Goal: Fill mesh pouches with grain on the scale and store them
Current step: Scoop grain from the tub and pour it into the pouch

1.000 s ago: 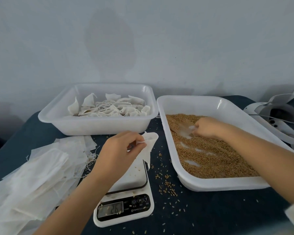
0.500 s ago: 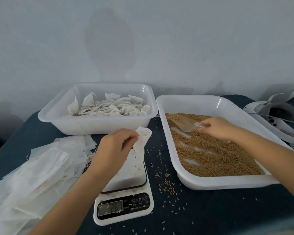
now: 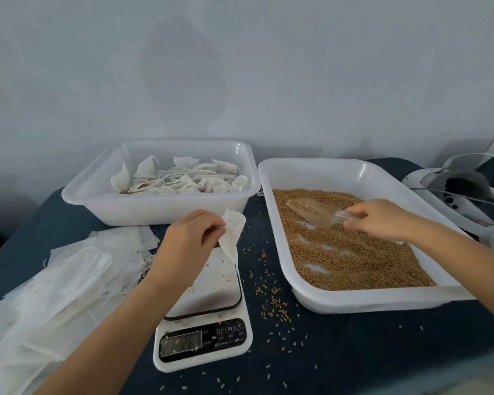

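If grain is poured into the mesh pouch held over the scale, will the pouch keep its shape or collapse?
The mesh pouch looks thin and floppy: it hangs folded from the left hand, so it would probably sag without that pinch. It seems very light, so the scoop could easily push it aside. Its mouth appears open only where held.

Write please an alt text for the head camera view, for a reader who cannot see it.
A person's left hand holds an open mesh pouch over a scale, while the right hand lifts a clear scoop of grain from a white tray. Filled pouches lie in a bin behind; empty pouches are piled at left.
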The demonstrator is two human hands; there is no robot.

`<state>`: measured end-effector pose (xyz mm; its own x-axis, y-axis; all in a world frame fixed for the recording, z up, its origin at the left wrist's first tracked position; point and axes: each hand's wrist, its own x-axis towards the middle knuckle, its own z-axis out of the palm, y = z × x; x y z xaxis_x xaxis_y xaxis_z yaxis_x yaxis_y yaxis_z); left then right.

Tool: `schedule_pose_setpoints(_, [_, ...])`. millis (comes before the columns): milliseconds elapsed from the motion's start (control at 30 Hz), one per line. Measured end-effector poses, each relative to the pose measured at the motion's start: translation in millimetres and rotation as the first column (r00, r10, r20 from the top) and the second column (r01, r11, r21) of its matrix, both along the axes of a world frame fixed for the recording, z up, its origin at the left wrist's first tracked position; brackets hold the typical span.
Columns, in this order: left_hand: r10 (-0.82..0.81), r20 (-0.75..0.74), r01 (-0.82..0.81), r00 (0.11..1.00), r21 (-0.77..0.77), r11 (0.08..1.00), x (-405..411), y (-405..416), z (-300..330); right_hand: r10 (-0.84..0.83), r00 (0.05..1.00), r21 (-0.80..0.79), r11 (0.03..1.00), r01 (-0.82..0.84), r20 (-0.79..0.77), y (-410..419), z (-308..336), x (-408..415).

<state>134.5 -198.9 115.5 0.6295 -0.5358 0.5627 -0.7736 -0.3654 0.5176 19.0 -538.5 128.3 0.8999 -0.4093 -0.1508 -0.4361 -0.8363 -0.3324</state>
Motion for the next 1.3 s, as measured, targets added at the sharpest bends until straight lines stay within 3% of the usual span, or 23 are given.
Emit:
schedule_pose_setpoints(400, [-0.1, 0.054, 0.09, 0.994, 0.167, 0.982, 24.1, 17.3, 9.8, 0.174, 0.969, 0.059, 0.981, -0.187, 0.173, 25.3, 58.8, -11.2])
schedule_pose_setpoints(567, [-0.165, 0.132, 0.132, 0.977, 0.232, 0.964, 28.9, 32.0, 13.3, 0.361, 0.924, 0.129, 0.918, -0.376, 0.124, 60.4, 75.1, -2.3])
schedule_pose_setpoints(833, [-0.209, 0.165, 0.155, 0.964, 0.289, 0.945, 24.9, 59.5, 21.5, 0.506, 0.862, 0.138, 0.852, -0.505, 0.034, 93.6, 70.7, 21.1])
schedule_pose_setpoints(1300, [-0.3, 0.149, 0.228, 0.942, 0.369, 0.901, 20.6, 61.2, 17.4, 0.606, 0.786, -0.069, 0.785, -0.616, -0.118, 108.1, 92.4, 35.3])
